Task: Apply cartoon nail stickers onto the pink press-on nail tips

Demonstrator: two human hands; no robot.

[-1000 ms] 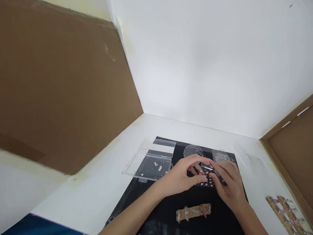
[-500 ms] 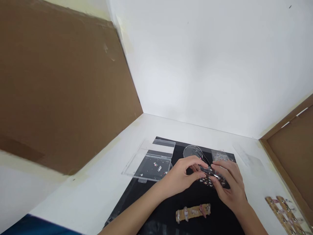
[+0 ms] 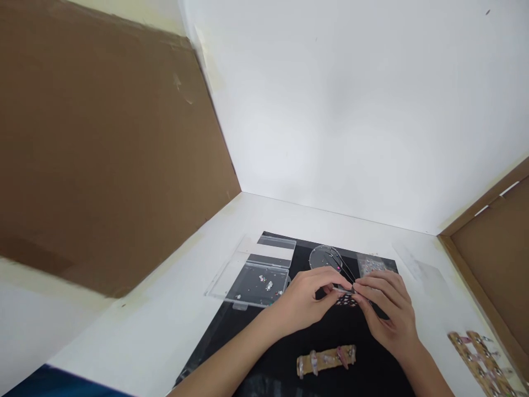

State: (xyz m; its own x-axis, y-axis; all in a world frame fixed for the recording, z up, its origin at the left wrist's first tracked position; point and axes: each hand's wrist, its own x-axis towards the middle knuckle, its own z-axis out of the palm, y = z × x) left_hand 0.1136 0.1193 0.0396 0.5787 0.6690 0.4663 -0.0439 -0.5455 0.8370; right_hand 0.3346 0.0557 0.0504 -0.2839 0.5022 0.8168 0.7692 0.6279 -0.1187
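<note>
Black mat [image 3: 322, 331], both hands [image 3: 308, 298] [image 3: 390, 309] nearly closed, pinching a dotted sheet [image 3: 346, 301]

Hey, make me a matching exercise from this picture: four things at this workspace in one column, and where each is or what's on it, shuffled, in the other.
Things:
1. round dish
2. speckled sheet
3. tan strip
4. clear case

Places and states:
A. at the fingertips of the left hand and right hand
B. has loose white pieces inside
C. crossed by a thin dark tool
D. on the black mat, nearer the wearer than both hands

Pairs: 1-C, 2-A, 3-D, 4-B
</note>
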